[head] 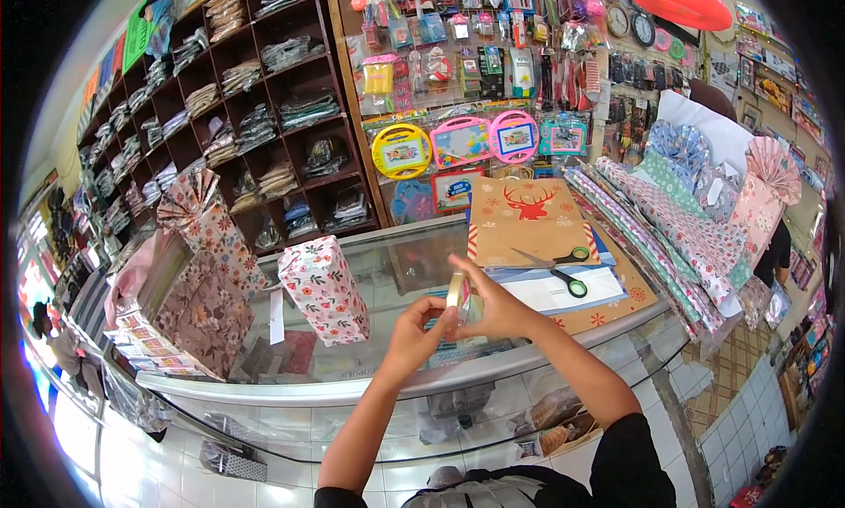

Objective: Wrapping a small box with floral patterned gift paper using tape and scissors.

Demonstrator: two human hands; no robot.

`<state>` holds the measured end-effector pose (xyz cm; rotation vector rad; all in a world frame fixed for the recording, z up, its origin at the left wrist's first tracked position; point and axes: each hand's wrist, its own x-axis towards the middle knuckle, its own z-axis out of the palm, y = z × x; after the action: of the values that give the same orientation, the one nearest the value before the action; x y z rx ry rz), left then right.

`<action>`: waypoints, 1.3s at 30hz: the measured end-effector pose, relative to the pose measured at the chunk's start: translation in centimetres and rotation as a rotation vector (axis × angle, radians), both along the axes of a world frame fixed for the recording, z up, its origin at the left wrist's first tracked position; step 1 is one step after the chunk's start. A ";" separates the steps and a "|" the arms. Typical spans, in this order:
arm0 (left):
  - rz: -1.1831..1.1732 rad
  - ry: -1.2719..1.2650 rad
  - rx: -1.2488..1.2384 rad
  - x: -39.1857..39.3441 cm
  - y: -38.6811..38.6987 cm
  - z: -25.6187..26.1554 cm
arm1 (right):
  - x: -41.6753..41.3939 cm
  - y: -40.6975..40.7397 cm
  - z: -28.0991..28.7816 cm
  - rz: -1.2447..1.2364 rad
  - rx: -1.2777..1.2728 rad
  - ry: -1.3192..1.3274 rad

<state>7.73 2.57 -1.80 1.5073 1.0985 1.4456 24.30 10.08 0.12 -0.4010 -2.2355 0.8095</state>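
Above the glass display counter [396,369], both of my hands are at a roll of clear tape [455,290]. My left hand [422,330] pinches the roll's lower edge between thumb and fingertips. My right hand [498,310] curves round the roll's other side, with its index finger at the top. To the left stands a box wrapped in pink floral paper [323,290]. Green-and-black-handled scissors [561,265] lie with their blades pointing left on a brown paper bag with a red reindeer print [521,224], at the right.
Rolls of floral wrapping paper [640,244] lie along the counter's right side. Floral gift packages [204,310] stand at its left end. A white paper strip [276,316] lies near the pink box. Behind are shelves of bagged clothes [264,118]. People are at the far left and right.
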 end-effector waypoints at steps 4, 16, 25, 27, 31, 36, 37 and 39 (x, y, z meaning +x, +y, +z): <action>0.145 0.127 0.047 -0.4 -0.3 1.0 | -0.5 1.0 0.1 0.081 -0.117 -0.096; 0.121 0.748 0.334 -3.0 -0.1 4.1 | -0.6 0.7 -0.4 0.239 0.042 -0.018; 0.182 0.689 0.434 -2.3 -0.4 4.5 | -0.7 0.9 -0.1 0.234 -0.006 -0.071; 0.195 0.670 0.447 -2.1 -0.4 4.5 | -0.8 0.8 0.0 0.234 0.007 -0.070; 0.195 0.672 0.512 -1.5 -1.7 4.4 | -0.9 1.8 -0.8 0.195 0.003 -0.043; 0.054 0.632 0.498 -0.6 -2.9 5.8 | -0.4 2.4 -1.0 0.226 -0.154 0.004; 0.004 0.601 0.516 -0.8 -2.2 6.0 | -0.4 2.4 -0.9 0.206 -0.161 -0.001; -0.048 0.567 0.535 -1.5 -0.7 5.7 | -0.7 2.7 -1.5 0.209 -0.177 0.009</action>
<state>6.23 1.90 3.91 2.4110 1.0145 1.3774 23.65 12.82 -1.40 -0.2480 -2.2293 1.1220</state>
